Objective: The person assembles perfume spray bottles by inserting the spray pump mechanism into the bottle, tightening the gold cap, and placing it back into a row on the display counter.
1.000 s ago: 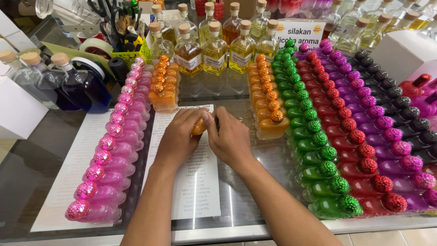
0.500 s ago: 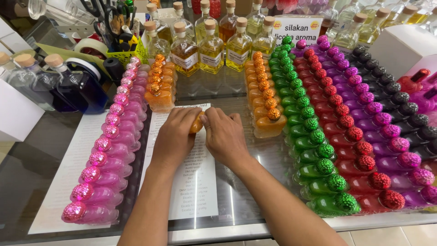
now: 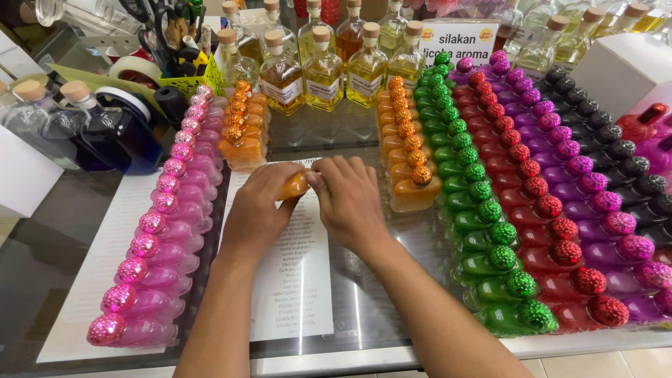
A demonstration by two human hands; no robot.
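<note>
Between the two hands, at the middle of the desk, sits a small orange bottle [image 3: 292,186]. The left hand [image 3: 255,210] is curled round it from the left and below, fingers closed on its body. The right hand [image 3: 348,199] meets it from the right, thumb and fingertips pinched at the bottle's right end; what it grips there is hidden. The bottle's long axis runs roughly left to right, tipped up slightly to the right, and it lies between the two hands, touching both.

Under the hands lies a white printed sheet [image 3: 294,280], long and narrow, on the glass desk [image 3: 63,252]. Left of it runs a row of pink bottles [image 3: 157,231] with glittery caps; a short orange row [image 3: 241,136] stands just beyond the left hand. To the right come rows of orange [image 3: 409,157], green [image 3: 483,231], red [image 3: 553,231], purple [image 3: 609,217] and black bottles [image 3: 616,140]. Behind stand clear corked flasks [image 3: 325,73] of yellow liquid with pale labels, and a white sign card [image 3: 458,38] with dark lettering. A tape roll [image 3: 129,66] lies far left.
</note>
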